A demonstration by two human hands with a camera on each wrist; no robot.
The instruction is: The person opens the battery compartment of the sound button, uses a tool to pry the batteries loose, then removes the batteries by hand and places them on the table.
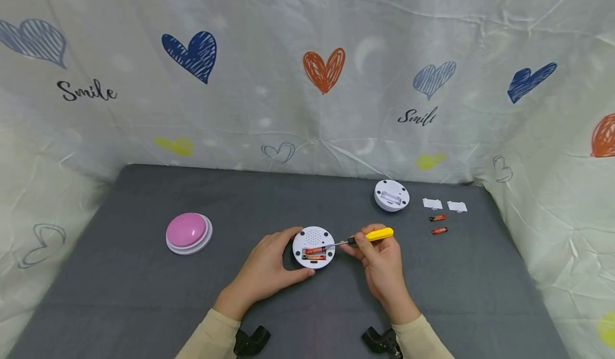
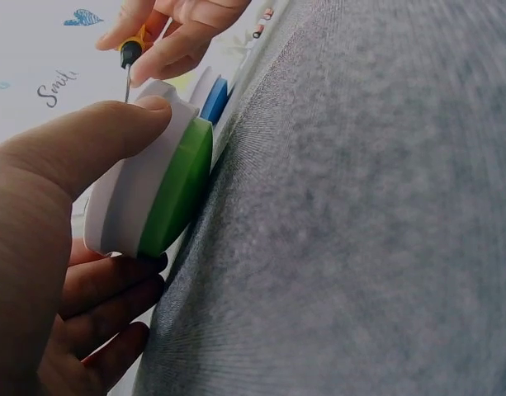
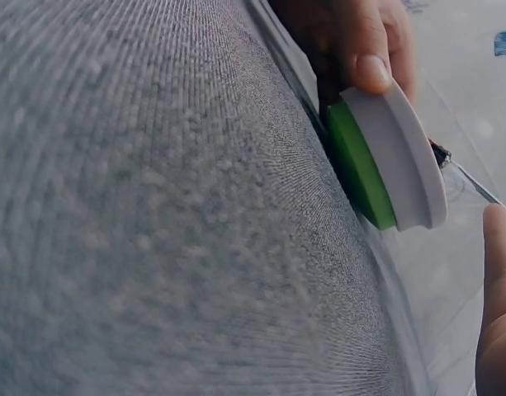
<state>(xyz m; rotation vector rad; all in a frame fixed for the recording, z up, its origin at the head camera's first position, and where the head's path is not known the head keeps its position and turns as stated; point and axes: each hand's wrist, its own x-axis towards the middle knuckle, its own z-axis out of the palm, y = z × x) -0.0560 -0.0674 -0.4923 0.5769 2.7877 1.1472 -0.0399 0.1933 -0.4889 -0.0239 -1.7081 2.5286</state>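
My left hand (image 1: pixel 269 265) grips a round white button device (image 1: pixel 314 235) between thumb and fingers. It lies upside down, its green dome (image 2: pixel 180 190) towards the table. In its uncovered battery bay sit two red-and-black batteries (image 1: pixel 314 250); the upper one lies slightly askew. My right hand (image 1: pixel 384 265) holds a screwdriver (image 1: pixel 379 234) by its yellow handle. The metal tip reaches into the bay at the right end of the upper battery. In the right wrist view, a dark battery end (image 3: pixel 439 154) stands above the device's rim beside the shaft (image 3: pixel 475 181).
A pink-domed button (image 1: pixel 187 231) stands on the grey table (image 1: pixel 144 295) at left. Back right lies another upturned white device (image 1: pixel 391 194), its bay uncovered and its dome blue (image 2: pixel 214 101). Two white covers (image 1: pixel 432 204) and two loose batteries (image 1: pixel 439 231) lie beside it. Printed cloth (image 1: pixel 269 103) hangs behind.
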